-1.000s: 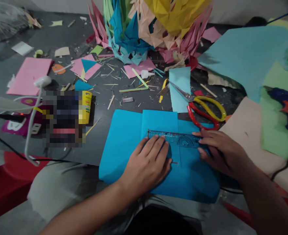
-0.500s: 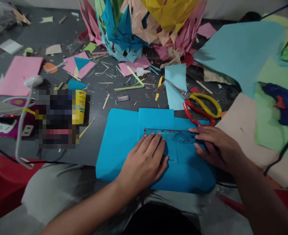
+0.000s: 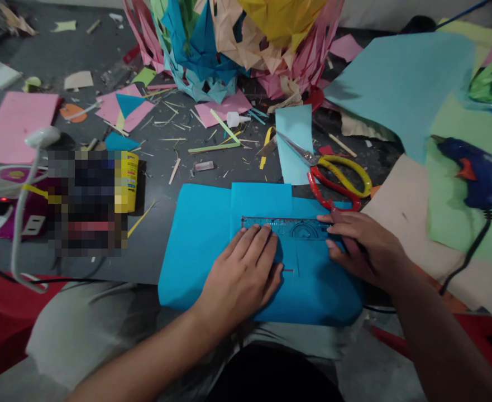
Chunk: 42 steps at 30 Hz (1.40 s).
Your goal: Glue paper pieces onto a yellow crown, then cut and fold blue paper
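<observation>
My left hand [image 3: 246,262] lies flat, fingers stretched out, over the lower left edge of a clear ruler [image 3: 279,226] with a protractor cut-out. Under the ruler is a smaller blue paper piece [image 3: 262,196], on top of a larger blue sheet [image 3: 191,240] that curves over the table edge. My right hand [image 3: 363,245] is closed around a slim maroon tool [image 3: 353,251]; its kind is unclear. Its fingertips touch the ruler's right end. Just beyond that hand lie scissors [image 3: 338,178] with one yellow and one red handle, partly over a pale blue paper strip [image 3: 294,125].
A large folded-paper construction [image 3: 212,50] stands at the back. On the right, a blue glue gun [image 3: 472,167] rests on green paper [image 3: 459,223]. At left are a purple power strip [image 3: 15,223] with cables and pink paper [image 3: 19,123]. Paper scraps litter the dark table [image 3: 153,167].
The whole view has shifted slightly, so everything appears a little further left and higher. Both hands stay in nearly the same place on the ruler.
</observation>
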Available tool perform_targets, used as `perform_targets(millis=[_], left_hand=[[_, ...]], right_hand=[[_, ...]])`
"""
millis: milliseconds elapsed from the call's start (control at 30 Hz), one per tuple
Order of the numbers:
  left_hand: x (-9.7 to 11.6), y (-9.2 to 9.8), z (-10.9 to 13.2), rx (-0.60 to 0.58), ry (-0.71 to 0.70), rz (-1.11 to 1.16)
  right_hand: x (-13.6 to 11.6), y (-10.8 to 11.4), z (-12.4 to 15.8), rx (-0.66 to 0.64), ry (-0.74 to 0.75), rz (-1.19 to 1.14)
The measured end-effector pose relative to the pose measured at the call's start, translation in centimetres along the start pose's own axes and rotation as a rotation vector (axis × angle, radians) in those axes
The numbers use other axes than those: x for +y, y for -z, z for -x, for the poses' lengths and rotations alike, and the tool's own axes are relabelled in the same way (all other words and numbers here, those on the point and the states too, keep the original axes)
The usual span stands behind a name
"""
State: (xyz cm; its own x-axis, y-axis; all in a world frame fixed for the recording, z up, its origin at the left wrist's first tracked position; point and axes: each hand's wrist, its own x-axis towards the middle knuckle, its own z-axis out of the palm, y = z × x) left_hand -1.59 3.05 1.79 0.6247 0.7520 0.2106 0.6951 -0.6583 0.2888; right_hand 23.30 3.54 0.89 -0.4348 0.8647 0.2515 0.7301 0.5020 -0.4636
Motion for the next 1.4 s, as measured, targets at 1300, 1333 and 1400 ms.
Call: perform_targets(millis=[1300, 1333, 1400], left_hand=[[0.1, -0.1, -0.1, 0.036, -0.015, 0.006], [0.1, -0.1, -0.1, 0.041, -0.014, 0.006], [0.0, -0.2, -0.1, 0.051, -0.013, 0.004]], right_hand=[[-3.3, 0.7, -3.1, 0.113, -0.094, -0.168], [-3.9, 0.7, -4.2, 0.083, -0.101, -0.240], [-4.8, 0.2, -6.6, 0.056, -0.074, -0.366]])
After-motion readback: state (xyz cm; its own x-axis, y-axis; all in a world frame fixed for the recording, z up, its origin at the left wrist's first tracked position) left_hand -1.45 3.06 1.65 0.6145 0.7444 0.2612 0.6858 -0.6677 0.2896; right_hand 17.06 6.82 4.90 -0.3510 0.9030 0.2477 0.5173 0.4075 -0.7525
